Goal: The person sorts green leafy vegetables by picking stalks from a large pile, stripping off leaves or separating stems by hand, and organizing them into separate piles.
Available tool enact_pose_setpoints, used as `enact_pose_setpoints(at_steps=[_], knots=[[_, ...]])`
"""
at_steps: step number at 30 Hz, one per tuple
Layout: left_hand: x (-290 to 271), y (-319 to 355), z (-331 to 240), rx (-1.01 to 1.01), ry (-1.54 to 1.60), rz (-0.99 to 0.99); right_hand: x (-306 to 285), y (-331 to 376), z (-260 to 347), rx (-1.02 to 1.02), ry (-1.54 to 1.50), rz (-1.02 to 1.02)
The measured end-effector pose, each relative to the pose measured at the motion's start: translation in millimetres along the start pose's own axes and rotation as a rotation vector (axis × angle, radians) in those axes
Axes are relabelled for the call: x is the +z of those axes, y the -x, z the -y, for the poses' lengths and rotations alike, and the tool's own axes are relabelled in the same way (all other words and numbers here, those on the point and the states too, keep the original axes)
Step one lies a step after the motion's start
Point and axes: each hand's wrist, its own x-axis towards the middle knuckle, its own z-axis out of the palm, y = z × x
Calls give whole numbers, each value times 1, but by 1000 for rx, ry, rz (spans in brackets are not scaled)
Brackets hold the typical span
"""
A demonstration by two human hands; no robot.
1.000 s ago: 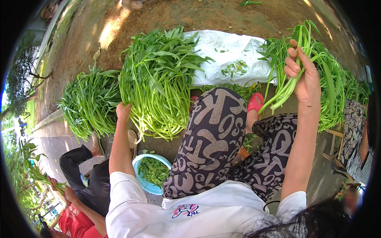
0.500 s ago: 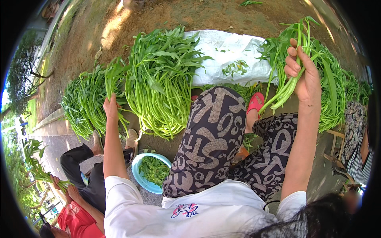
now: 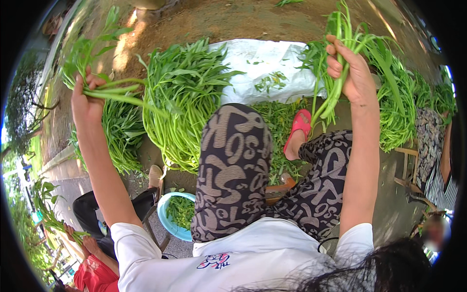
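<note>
I see my left hand point(image 3: 86, 101) raised at about ten o'clock, fingers pressed together around a small bunch of long-stemmed green leafy stalks point(image 3: 104, 80) — the stems run out to the right from the fist and the leaves fan upward past it. My right hand point(image 3: 351, 73) is up at about one o'clock, also clenched, gripping a second, thicker bunch of green stems point(image 3: 340, 58) that stands nearly upright, leaves above the knuckles and cut ends hanging below toward a red sandal point(image 3: 299, 127) on my foot

Between the two hands, at twelve o'clock, a big heaped pile of the same green leafy vegetable point(image 3: 181, 102) lies on the brown dirt ground point(image 3: 233, 19), with a smaller pile point(image 3: 120, 136) just beside it at nine o'clock and another heap point(image 3: 401, 107) at three o'clock. A white plastic sheet point(image 3: 265, 65) is spread behind the middle pile, scattered with a few loose leaves. My knees in dark patterned trousers point(image 3: 236, 165) fill the centre — at seven o'clock, near my left knee, sits a light blue round plastic basin point(image 3: 170, 224) with green trimmings in it
</note>
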Motion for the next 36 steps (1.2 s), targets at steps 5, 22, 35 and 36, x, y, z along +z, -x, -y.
enact_pose_setpoints(at_steps=[5, 22, 35, 36], knots=[[83, 26, 38, -148, 327, 266, -25, -13, -3, -5, 259, -52], [147, 69, 196, -421, 128, 194, -185, -9, -131, 631, 911, -340], [142, 67, 197, -452, 127, 219, -123, -42, -93, 4, 958, -308], [140, 66, 197, -457, 126, 222, -121, -43, -92, 7, 946, -303]])
